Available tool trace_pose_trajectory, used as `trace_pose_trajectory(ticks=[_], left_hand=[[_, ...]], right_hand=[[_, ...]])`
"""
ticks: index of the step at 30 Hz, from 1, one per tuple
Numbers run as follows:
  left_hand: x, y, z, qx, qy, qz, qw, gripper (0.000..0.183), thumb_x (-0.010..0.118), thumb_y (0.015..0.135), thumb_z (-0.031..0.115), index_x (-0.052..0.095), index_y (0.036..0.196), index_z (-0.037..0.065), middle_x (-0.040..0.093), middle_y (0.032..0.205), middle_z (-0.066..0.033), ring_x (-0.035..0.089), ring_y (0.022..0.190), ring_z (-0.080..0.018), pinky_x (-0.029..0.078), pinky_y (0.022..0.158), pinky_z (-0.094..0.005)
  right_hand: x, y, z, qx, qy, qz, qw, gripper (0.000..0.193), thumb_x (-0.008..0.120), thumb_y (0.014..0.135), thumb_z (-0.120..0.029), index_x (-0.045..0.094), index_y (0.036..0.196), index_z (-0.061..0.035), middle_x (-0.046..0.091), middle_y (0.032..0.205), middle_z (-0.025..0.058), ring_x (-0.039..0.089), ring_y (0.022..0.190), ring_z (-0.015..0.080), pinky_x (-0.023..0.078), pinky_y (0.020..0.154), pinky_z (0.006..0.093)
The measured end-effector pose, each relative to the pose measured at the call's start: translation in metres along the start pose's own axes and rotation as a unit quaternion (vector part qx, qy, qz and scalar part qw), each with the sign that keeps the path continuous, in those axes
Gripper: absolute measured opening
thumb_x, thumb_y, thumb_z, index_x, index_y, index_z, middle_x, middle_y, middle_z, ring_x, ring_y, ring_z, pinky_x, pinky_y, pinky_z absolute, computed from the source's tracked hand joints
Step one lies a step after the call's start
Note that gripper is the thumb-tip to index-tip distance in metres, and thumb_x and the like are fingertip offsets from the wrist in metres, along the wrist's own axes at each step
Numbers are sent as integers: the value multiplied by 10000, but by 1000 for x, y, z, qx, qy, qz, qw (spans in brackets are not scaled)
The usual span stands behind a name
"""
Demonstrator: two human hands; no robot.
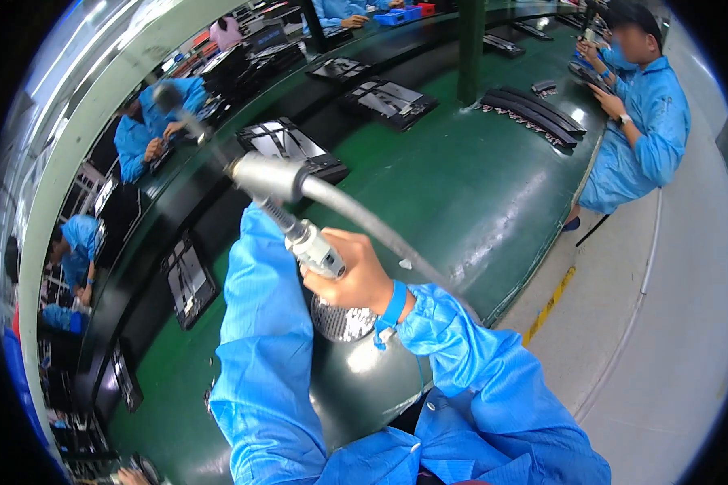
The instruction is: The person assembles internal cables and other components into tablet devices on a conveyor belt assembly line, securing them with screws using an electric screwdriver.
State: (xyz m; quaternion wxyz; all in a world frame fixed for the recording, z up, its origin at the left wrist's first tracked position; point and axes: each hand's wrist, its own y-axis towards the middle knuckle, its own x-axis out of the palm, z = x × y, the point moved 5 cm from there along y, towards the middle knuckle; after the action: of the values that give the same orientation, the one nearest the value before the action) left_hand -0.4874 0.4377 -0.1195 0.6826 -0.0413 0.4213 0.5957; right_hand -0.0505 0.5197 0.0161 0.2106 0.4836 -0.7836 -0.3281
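My right hand (356, 275), with a blue band round its wrist, is closed round the white-grey body of an electric screwdriver (319, 252). A ribbed grey sleeve runs from the screwdriver's upper end toward a white cylinder (268, 176). From that cylinder a thick grey hose (364, 218) curves down behind my right wrist. My left forearm, in a blue sleeve (263, 339), stretches forward and ends behind the cylinder, so my left hand is hidden. Below my right hand, partly covered by it, lies a round thing with a shiny silver dotted surface (341, 322).
On the green table (477, 194) lie several flat black-framed panels (392, 101) and a row of curved black strips (534, 113). A green post (471, 52) rises from it. One person in blue (647, 121) sits at the right; others work across the line.
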Motion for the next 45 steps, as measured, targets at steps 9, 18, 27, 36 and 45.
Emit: trace_pose_trajectory(ticks=[9,18,27,36,45], left_hand=[[-219,-289,117,-221,-421,34,879,805,615,929,33,139,1575,94,625,1179,-120,633,953,-187,545,819,-335],[-251,-507,166,-244,-311,8,918,766,599,929,-5,156,1554,2,361,1514,-164,399,1345,-201,319,1110,-307],[-300,-475,138,-141,128,130,973,357,693,884,359,665,1079,61,632,1029,-127,612,950,-303,426,868,-410],[-291,-349,12,-198,412,57,888,454,677,854,534,720,878,82,696,861,-154,663,833,-352,444,788,-471],[-296,-355,50,-63,13,-12,998,199,635,956,166,570,897,-13,681,805,-128,698,713,-215,536,573,-341]], right_hand=[[-9,-13,26,169,96,3,981,87,704,827,-82,683,865,-6,650,688,26,614,592,98,484,519,271],[5,-7,4,153,71,-31,985,141,617,871,-58,678,954,38,650,687,86,559,497,109,432,445,250],[37,-13,-2,132,87,-78,984,186,618,865,-75,668,985,57,691,825,139,573,519,122,441,449,249],[65,-14,-11,148,138,-98,974,147,617,867,-68,684,937,43,671,715,106,586,505,118,466,435,251],[87,-15,-16,141,135,-106,975,151,611,854,-58,675,928,58,690,776,145,602,507,133,480,430,259]])
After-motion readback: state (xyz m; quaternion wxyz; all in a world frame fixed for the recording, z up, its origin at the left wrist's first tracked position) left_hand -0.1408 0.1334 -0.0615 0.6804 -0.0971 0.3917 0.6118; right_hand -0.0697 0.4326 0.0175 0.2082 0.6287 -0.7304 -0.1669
